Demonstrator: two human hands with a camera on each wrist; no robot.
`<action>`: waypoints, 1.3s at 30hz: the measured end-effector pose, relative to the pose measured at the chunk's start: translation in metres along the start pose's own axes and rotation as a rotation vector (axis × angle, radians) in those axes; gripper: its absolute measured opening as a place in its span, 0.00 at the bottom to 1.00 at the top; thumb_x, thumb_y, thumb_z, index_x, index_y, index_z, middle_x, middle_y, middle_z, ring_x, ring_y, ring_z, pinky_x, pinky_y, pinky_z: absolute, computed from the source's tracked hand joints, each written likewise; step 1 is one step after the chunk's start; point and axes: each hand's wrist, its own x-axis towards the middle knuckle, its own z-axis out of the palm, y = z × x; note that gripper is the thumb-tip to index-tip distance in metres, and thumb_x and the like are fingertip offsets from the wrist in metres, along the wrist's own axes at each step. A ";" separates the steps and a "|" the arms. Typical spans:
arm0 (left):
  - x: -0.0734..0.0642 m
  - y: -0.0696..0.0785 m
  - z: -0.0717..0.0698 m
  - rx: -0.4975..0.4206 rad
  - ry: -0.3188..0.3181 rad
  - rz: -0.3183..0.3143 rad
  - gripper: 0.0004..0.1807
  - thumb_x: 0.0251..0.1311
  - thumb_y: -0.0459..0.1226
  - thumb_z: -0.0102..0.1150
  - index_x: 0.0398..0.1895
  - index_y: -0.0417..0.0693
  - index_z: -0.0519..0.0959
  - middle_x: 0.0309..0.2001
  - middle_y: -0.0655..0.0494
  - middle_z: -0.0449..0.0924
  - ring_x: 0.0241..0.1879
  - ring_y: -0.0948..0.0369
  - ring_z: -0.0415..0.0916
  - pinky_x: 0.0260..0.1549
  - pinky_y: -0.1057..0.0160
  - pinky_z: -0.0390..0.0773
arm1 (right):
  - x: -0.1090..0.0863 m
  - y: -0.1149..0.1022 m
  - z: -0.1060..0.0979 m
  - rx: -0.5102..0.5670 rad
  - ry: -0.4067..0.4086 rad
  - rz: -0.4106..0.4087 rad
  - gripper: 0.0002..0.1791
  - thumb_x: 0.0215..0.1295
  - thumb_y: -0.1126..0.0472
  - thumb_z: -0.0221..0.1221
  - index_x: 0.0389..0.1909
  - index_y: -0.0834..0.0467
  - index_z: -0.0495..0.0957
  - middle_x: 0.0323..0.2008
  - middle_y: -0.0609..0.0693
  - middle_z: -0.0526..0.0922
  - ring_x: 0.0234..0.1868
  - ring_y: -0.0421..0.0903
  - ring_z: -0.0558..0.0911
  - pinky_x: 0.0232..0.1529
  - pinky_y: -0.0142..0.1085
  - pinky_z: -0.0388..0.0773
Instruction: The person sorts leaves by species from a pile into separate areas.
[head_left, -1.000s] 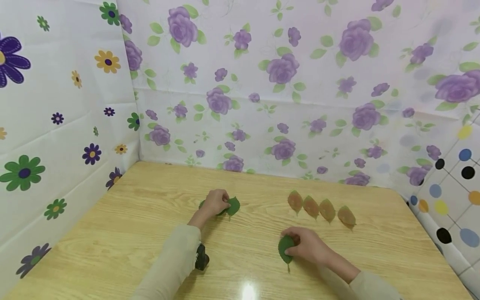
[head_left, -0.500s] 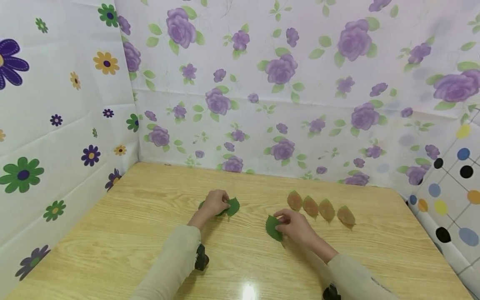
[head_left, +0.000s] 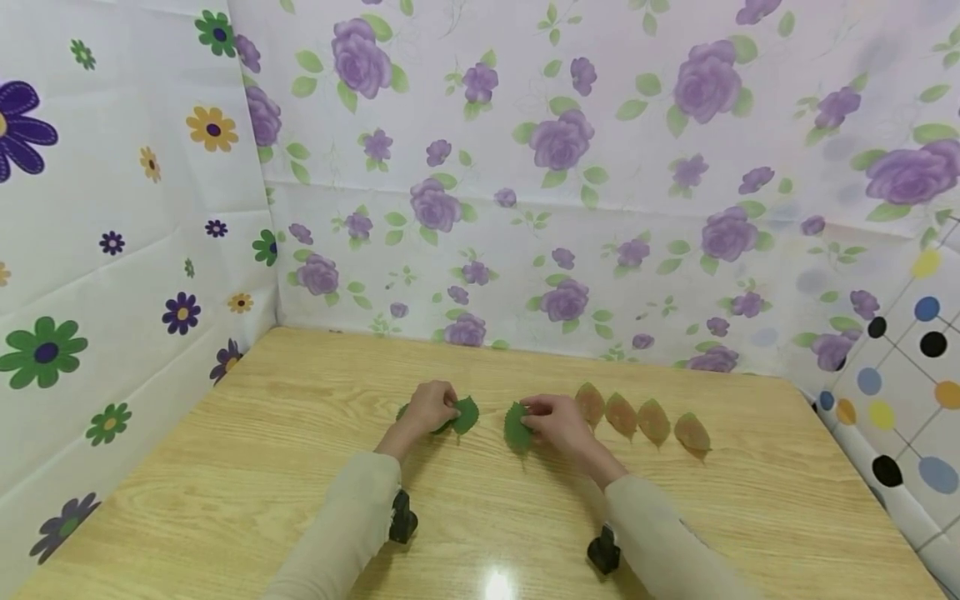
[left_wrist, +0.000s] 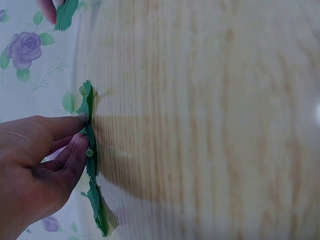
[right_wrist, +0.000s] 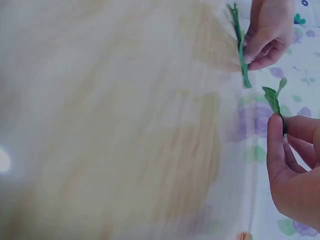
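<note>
Three green leaves lie in a row under and beside my left hand [head_left: 430,408], mostly hidden in the head view. Thumb and finger of that hand hold the row's rightmost leaf [head_left: 467,415] at the table; the row [left_wrist: 91,155] shows edge-on in the left wrist view. To the right, my right hand [head_left: 557,423] pinches another green leaf [head_left: 517,427] between thumb and fingers. This leaf [right_wrist: 273,99] stands upright above those fingers in the right wrist view, apart from the row. Several reddish-brown leaves [head_left: 621,414] lie just right of the right hand.
The wooden table [head_left: 300,475] meets a flowered cloth [head_left: 480,167] at its back edge. Another patterned cloth [head_left: 135,292] hangs on the left, and a dotted one [head_left: 900,400] on the right. Black wrist cameras [head_left: 402,517] sit at both sleeves.
My right hand has carried its green leaf leftward and away from me, from the front of the table toward the green row. The left hand has stayed in place.
</note>
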 end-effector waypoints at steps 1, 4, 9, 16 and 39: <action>0.000 0.000 0.000 0.001 -0.001 -0.003 0.08 0.55 0.26 0.66 0.37 0.31 0.80 0.33 0.47 0.80 0.37 0.52 0.78 0.38 0.59 0.80 | 0.003 -0.001 0.003 0.002 0.001 -0.007 0.17 0.62 0.72 0.61 0.52 0.67 0.79 0.39 0.56 0.81 0.31 0.48 0.82 0.31 0.39 0.83; 0.000 0.000 -0.001 0.004 -0.002 -0.007 0.08 0.56 0.26 0.65 0.37 0.31 0.80 0.33 0.47 0.80 0.37 0.52 0.78 0.38 0.59 0.80 | 0.012 -0.005 0.011 0.021 0.006 -0.022 0.18 0.61 0.73 0.61 0.53 0.68 0.79 0.40 0.58 0.82 0.32 0.48 0.83 0.33 0.39 0.83; -0.001 0.002 -0.003 0.003 -0.014 -0.011 0.08 0.56 0.26 0.65 0.38 0.30 0.79 0.32 0.47 0.79 0.36 0.52 0.78 0.37 0.59 0.80 | 0.024 -0.006 0.023 0.053 0.040 0.012 0.16 0.60 0.73 0.62 0.50 0.67 0.81 0.40 0.57 0.83 0.35 0.45 0.83 0.34 0.35 0.82; -0.002 0.004 -0.002 0.007 -0.004 -0.012 0.08 0.56 0.26 0.65 0.38 0.30 0.79 0.32 0.47 0.79 0.35 0.53 0.78 0.36 0.59 0.79 | 0.038 -0.004 0.039 0.099 0.065 0.026 0.14 0.60 0.74 0.62 0.48 0.69 0.81 0.38 0.57 0.82 0.36 0.46 0.82 0.36 0.35 0.82; 0.001 0.008 -0.002 0.052 -0.023 -0.029 0.09 0.56 0.27 0.65 0.38 0.30 0.79 0.33 0.46 0.79 0.37 0.52 0.78 0.38 0.59 0.80 | 0.037 -0.006 0.043 -0.108 0.097 -0.001 0.13 0.57 0.75 0.63 0.44 0.71 0.81 0.38 0.60 0.83 0.35 0.48 0.82 0.32 0.33 0.81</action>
